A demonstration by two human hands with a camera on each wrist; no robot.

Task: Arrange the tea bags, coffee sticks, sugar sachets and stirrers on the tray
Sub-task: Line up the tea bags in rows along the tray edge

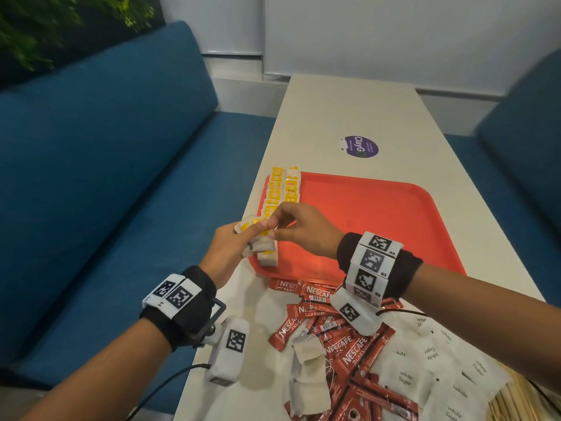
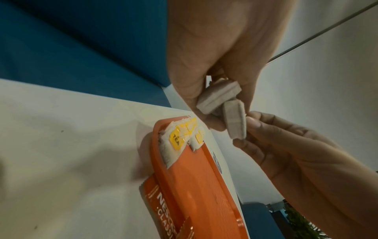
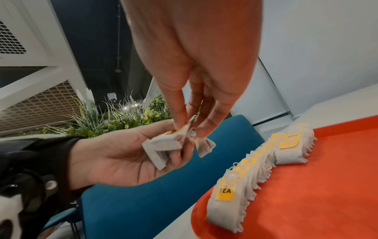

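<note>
Holding a small bunch of white paper tea bags with yellow tags (image 1: 253,226) just above the near left corner of the red plastic tray (image 1: 394,226), the left hand (image 1: 224,250) keeps its grip curled around them, palm turned up in the right wrist view. The right hand (image 1: 303,229) meets it from the right, and its grip is narrow: thumb and fingertips (image 3: 180,119) pinch the tag end of one bag in that bunch, while another bag (image 3: 204,146) dangles just beside the left fingers. Along the tray's left edge two rows of tea bags (image 1: 280,192) already lie overlapped, running from near to far, the nearest one showing a yellow tag printed TEA. The rest of the tray floor shows bare red. On the white bench (image 1: 349,110) near the tray's near edge lies a loose heap of red Nescafe coffee sticks (image 1: 334,344), some touching the tray rim. A few more loose tea bags (image 1: 306,369) rest on top of that heap at its near left. To the right of the sticks sits a pile of white sugar sachets (image 1: 431,369), and at the near right corner a bundle of pale wooden stirrers (image 1: 513,402) shows partly. Farther along the bench, beyond the tray, is a round purple sticker (image 1: 361,146). A blue upholstered sofa (image 1: 106,162) stands to the left of the bench.
</note>
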